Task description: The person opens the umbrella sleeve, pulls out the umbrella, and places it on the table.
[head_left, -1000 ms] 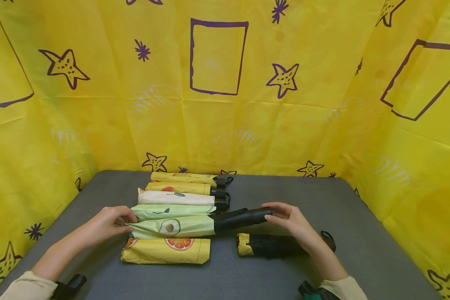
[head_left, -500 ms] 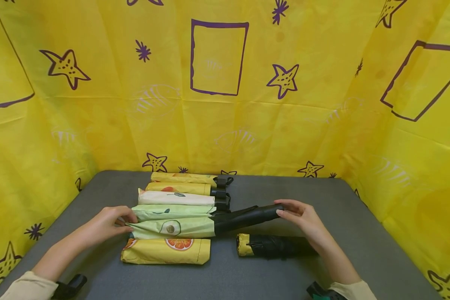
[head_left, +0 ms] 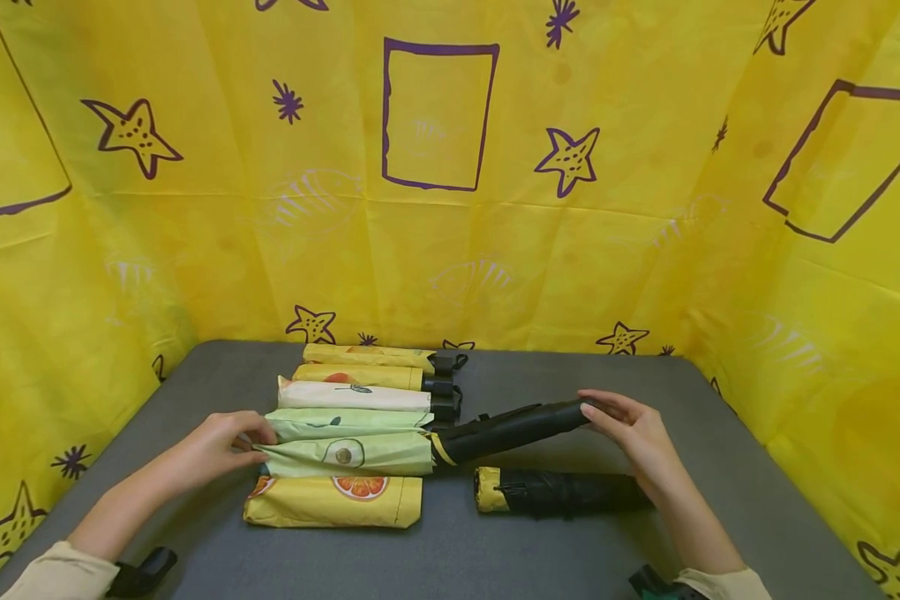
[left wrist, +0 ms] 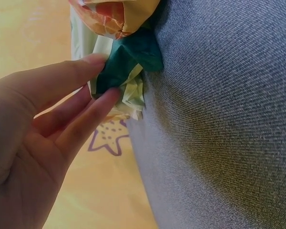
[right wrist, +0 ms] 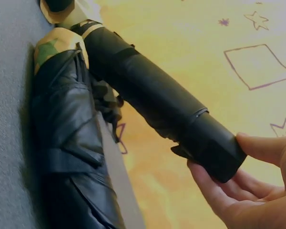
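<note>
Your left hand [head_left: 213, 446] pinches the closed end of the avocado sleeve [head_left: 348, 455], fingers [left wrist: 93, 107] curled on its crumpled fabric at the left of the row. Your right hand [head_left: 633, 429] grips the handle end of the black umbrella [head_left: 510, 427], thumb above and fingers beneath. The umbrella is partly out of the sleeve, tilted up to the right, its far end raised off the bench [head_left: 720, 500]. The sleeve lies on the bench between a pale green sleeved umbrella [head_left: 345, 422] behind and a flat orange-print sleeve [head_left: 333, 502] in front. A second black umbrella [head_left: 562, 492] lies on the bench just below your right hand. Three more sleeved umbrellas [head_left: 360, 377] lie in the row behind.
</note>
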Demonstrator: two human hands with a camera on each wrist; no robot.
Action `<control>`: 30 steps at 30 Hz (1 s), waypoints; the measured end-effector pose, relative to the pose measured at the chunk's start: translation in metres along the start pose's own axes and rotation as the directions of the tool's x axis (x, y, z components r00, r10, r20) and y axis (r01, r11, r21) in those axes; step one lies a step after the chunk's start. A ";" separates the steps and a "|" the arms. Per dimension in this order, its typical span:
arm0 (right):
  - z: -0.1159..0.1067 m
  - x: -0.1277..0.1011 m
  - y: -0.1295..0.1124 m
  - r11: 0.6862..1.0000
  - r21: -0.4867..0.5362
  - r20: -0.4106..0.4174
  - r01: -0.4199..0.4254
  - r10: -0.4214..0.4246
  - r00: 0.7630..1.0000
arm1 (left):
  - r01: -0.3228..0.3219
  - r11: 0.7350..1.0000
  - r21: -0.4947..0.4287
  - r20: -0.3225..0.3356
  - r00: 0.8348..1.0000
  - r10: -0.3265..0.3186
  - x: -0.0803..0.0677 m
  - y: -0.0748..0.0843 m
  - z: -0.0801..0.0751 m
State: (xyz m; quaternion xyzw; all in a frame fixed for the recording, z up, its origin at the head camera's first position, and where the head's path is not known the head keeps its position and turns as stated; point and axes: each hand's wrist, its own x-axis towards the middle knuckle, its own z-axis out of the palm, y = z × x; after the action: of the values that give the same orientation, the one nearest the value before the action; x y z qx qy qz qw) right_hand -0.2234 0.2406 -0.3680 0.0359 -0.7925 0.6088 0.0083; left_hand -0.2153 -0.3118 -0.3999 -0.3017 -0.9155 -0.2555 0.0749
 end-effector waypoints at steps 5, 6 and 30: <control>-0.011 -0.003 -0.001 0.999 0.043 -0.011 0.010 -0.010 1.000 | 0.014 1.000 0.001 0.009 1.000 -0.014 0.000 0.001 -0.001; -0.013 -0.003 -0.001 0.999 0.046 -0.012 0.012 -0.012 1.000 | 0.020 1.000 0.000 0.015 1.000 -0.020 0.000 0.001 -0.001; -0.059 -0.012 0.005 0.961 0.264 -0.032 0.087 -0.082 0.996 | 0.092 0.996 0.022 0.062 0.994 -0.093 -0.001 0.003 -0.004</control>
State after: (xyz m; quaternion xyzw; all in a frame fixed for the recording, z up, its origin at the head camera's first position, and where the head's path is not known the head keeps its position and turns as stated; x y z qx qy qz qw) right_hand -0.2135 0.2995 -0.3585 0.0641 -0.7016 0.7086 0.0378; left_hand -0.2132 -0.3122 -0.3958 -0.2662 -0.9328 -0.2402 0.0370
